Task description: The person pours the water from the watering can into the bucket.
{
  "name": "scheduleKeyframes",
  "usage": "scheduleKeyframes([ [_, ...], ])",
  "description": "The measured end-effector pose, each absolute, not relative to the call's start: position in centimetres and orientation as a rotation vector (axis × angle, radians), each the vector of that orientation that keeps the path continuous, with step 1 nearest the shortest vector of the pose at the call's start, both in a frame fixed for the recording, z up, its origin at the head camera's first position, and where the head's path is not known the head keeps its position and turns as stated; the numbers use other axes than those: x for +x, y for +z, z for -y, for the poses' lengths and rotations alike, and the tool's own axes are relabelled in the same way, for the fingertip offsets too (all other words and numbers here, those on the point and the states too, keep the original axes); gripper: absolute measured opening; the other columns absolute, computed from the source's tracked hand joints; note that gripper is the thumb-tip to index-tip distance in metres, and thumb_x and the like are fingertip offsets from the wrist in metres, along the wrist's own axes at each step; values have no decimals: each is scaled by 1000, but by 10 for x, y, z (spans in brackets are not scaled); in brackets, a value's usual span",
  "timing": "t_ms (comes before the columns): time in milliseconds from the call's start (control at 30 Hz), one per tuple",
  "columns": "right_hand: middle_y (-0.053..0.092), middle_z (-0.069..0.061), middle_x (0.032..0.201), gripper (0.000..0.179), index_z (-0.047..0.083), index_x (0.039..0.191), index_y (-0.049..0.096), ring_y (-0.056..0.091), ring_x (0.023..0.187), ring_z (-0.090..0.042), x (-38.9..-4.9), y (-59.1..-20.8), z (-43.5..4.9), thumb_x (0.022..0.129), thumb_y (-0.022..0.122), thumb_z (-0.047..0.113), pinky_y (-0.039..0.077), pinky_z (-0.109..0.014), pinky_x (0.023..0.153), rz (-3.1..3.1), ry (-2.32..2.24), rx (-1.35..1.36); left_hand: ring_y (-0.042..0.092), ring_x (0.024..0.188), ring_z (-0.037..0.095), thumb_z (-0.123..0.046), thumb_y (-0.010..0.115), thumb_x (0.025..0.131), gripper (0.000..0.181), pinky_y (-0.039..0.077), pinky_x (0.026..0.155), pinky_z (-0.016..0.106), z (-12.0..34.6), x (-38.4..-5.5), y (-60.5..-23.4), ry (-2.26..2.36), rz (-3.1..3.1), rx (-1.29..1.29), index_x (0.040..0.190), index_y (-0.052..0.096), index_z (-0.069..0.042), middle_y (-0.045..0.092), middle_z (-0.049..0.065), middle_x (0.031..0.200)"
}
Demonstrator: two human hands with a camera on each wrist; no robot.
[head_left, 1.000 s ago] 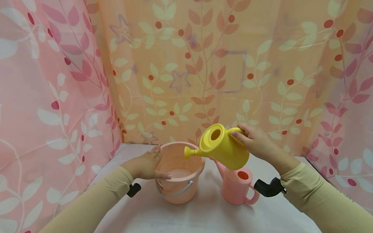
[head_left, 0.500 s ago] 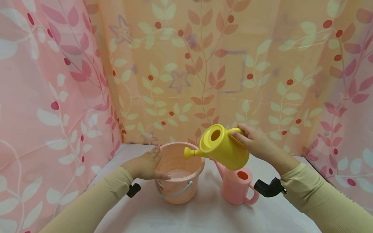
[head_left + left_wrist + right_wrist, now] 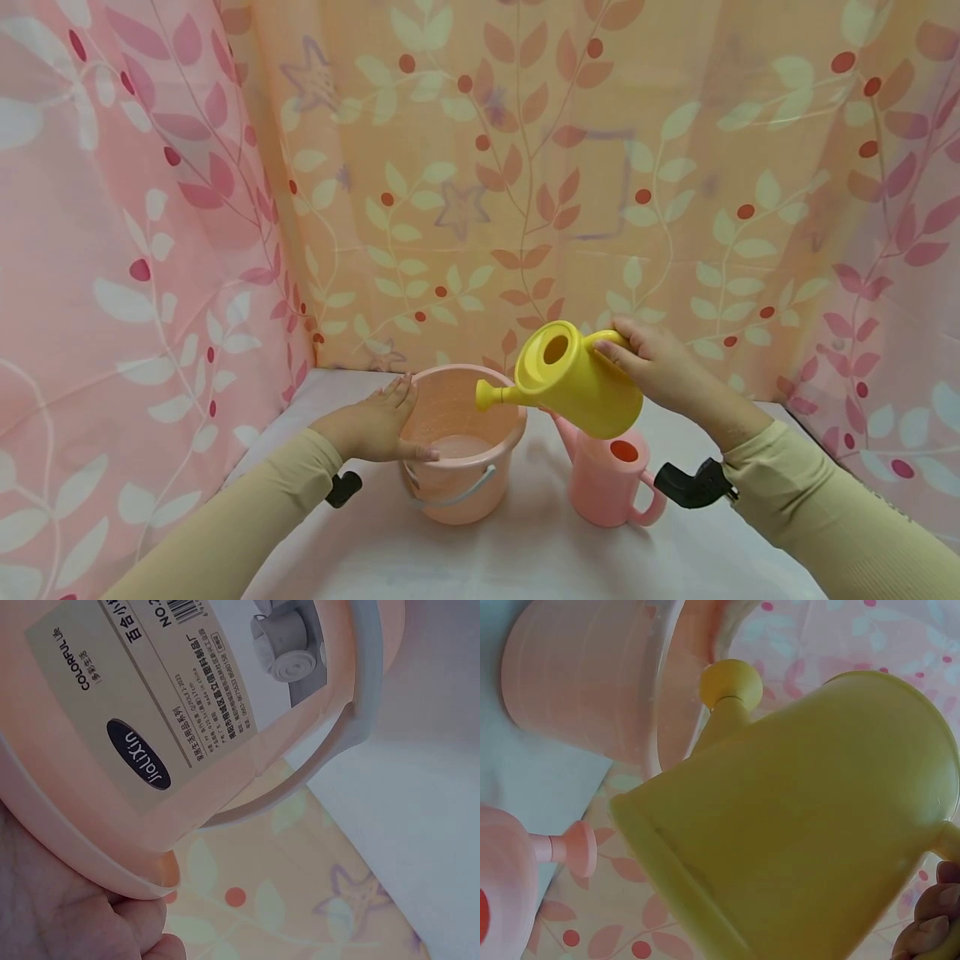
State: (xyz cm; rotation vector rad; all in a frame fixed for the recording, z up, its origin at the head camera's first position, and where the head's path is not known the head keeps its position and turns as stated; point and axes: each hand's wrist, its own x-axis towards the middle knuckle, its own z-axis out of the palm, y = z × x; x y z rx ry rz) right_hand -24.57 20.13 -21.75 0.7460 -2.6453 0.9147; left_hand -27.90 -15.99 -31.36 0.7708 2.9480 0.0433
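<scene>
My right hand (image 3: 660, 363) grips the handle of a yellow watering can (image 3: 600, 383). The can is tilted to the left, its round spout head (image 3: 489, 395) over the opening of a peach-coloured bucket (image 3: 468, 493). Against the bucket's left rim rests my left hand (image 3: 375, 423), fingers straight along the edge and thumb lying across the front rim. In the left wrist view the palm (image 3: 45, 915) is at the rim, beside a printed label (image 3: 172, 682). The right wrist view shows the can's body (image 3: 802, 817) side-on, with curled fingers (image 3: 934, 919) at its handle.
A pink watering can (image 3: 606, 487) stands upright on the white tabletop (image 3: 540, 558), right of the bucket and below the yellow one. The bucket's pale handle (image 3: 457, 497) hangs down in front. Patterned leaf curtains (image 3: 465, 167) close off the back and both sides.
</scene>
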Motion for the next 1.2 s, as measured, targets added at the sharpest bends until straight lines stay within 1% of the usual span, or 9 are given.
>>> scheduleKeyframes([
  [267,50,-5,72,24,7,86,52,49,70,-20,-245,-218,-202,92,53,30,46,-29,62,2656,917,742,7,138,33,-81,40,71,117,14,110,48,160,-278,-313,52,-2945,767,143,13,8,5,25,149],
  [533,48,-4,71,23,8,84,50,48,68,-19,-246,-219,-203,92,54,29,45,-27,59,2642,904,773,7,138,33,-81,40,71,117,14,110,48,160,-278,-313,61,-2942,751,143,12,7,5,24,149],
  [967,49,-4,72,22,9,85,51,49,69,-19,-246,-219,-203,93,53,30,46,-29,61,2644,885,776,6,138,33,-80,41,72,116,13,110,48,159,-277,-311,58,-2939,747,143,13,7,4,24,150],
  [1200,48,-4,71,22,9,85,51,48,69,-19,-246,-219,-203,92,53,30,45,-28,60,2642,881,779,6,139,33,-79,42,73,115,13,110,48,159,-277,-311,50,-2937,746,143,13,7,4,23,150],
])
